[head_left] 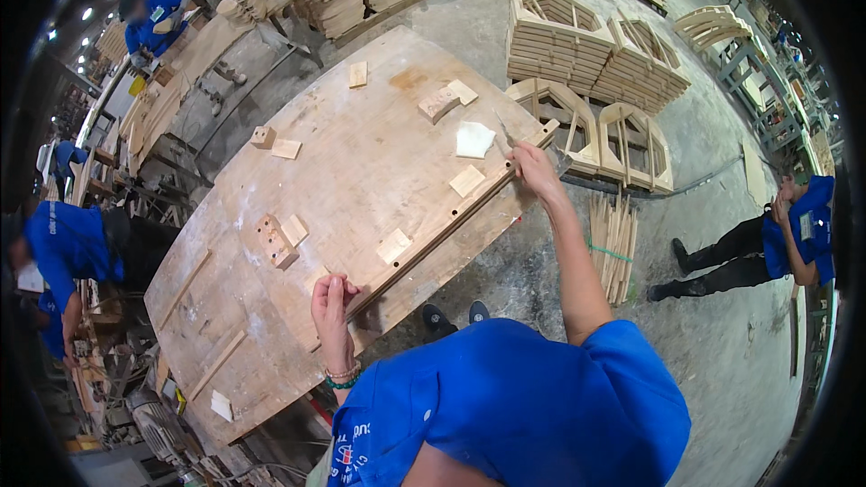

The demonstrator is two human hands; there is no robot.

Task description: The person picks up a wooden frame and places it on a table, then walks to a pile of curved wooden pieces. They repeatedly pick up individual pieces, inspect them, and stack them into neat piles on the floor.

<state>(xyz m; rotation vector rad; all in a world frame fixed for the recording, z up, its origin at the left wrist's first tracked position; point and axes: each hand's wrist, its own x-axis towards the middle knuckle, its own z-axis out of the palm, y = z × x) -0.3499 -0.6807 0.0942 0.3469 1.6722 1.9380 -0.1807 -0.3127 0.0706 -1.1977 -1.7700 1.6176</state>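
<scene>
A long wooden rail (426, 236) with several dark holes lies along the near edge of a large plywood worktable (343, 189). My right hand (534, 168) is at the rail's far right end, its fingers closed round a thin, pointed, knife-like tool (503, 124) that points away from me. My left hand (334, 317) is at the near left part of the rail. Its fingers are curled together, and what they hold, if anything, is hidden. Beside the tool lies a white pad (474, 140). Small flat wood pieces (467, 181) rest close to the rail.
Drilled wood blocks (275, 242) and a curved block (438, 105) sit farther in on the table. Stacked wooden frames (559, 45) stand on the floor beyond, near bundled strips (613, 248). One person (803, 225) stands at the right; others work at the left.
</scene>
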